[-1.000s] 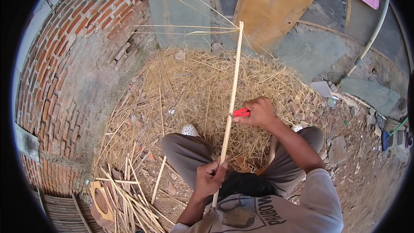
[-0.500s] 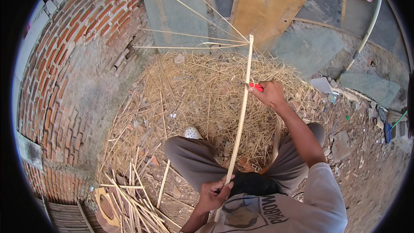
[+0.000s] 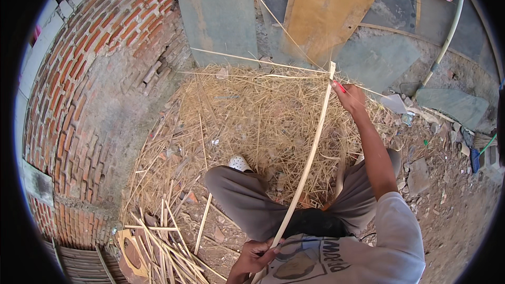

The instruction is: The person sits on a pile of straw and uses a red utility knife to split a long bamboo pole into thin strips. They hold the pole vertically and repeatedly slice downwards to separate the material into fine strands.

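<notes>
A long pale strip of split bamboo slants up from my lap, slightly bowed, to a far end beyond my knees. Close to my belly, my left hand is closed round its near part. My right hand, arm stretched out, grips a red-handled knife against the strip just below its far tip. The blade is mostly hidden at the strip's edge. Thin shavings fan out from that tip, mostly to the left, and one long sliver rises up and away.
Shavings cover the ground before my crossed legs. A bundle of bamboo strips lies at the lower left. A brick wall stands on the left. Boards lean at the back, with a bent pale pipe on the right.
My right hand has pushed the knife away along the strip, nearly to its far tip. The tip has swung right and a little nearer. My left hand has shifted slightly lower.
</notes>
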Tool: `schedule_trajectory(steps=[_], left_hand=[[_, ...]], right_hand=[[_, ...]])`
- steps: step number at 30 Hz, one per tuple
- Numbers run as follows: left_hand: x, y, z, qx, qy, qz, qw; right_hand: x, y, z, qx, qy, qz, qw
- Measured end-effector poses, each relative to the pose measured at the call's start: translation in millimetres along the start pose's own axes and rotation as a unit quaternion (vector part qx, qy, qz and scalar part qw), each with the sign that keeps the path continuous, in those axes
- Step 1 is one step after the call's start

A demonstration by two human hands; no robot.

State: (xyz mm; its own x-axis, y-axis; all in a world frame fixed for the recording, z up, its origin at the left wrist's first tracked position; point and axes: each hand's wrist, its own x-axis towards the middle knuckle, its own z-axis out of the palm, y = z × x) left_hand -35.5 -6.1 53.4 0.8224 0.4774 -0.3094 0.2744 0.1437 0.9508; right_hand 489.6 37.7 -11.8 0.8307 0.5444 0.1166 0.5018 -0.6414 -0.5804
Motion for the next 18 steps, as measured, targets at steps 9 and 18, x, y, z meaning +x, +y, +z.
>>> schedule_trajectory(steps=[9,18], left_hand=[[22,-2,-5,-0.051,0.109,-0.043,0.992],[137,13,9,-0.041,0.154,0.069,0.985]], right_hand=[[-24,-21,15,0.023,-0.122,0.006,0.992],[-154,-91,28,0.031,-0.194,-0.382,0.903]])
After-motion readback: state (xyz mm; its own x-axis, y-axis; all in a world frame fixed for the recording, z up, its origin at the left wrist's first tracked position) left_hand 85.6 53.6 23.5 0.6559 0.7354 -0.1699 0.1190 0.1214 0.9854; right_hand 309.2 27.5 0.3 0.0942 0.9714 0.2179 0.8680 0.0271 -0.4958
